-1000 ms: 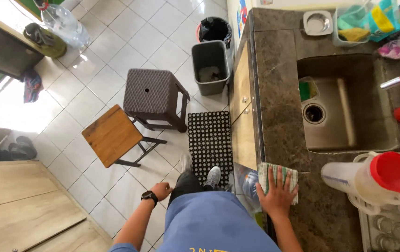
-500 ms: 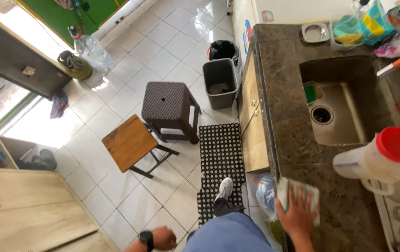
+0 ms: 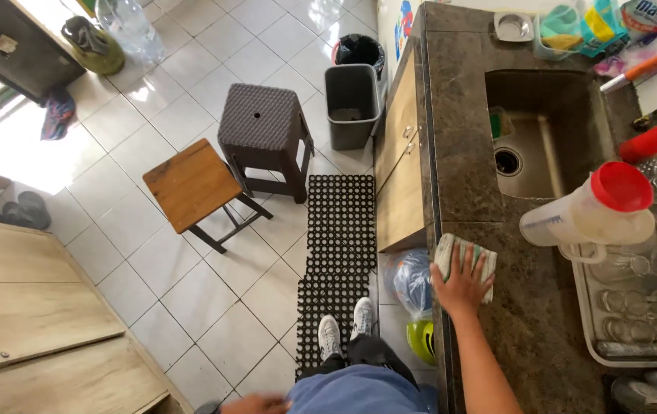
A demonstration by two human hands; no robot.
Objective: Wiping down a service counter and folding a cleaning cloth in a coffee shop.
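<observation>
Dark stone surface: we see our right hand flat on a green-striped cloth at its front edge, just left of the dish rack.
Fingers: spread apart, pressing on the cloth, not closed around it.
Left hand: blurred at the bottom border; we cannot tell how its fingers stand.
Open room: bare stone lies between the cloth and the sink; the tiled floor is open left of the rubber mat.
Edges: the cloth's left end reaches the surface lip, above a blue bag.
Cut off: the rack runs out at the right; a red-lidded jug covers its upper corner.
Counts: we count two stools, one wicker, one wooden; two bins, one grey, one black; two shoes.
</observation>
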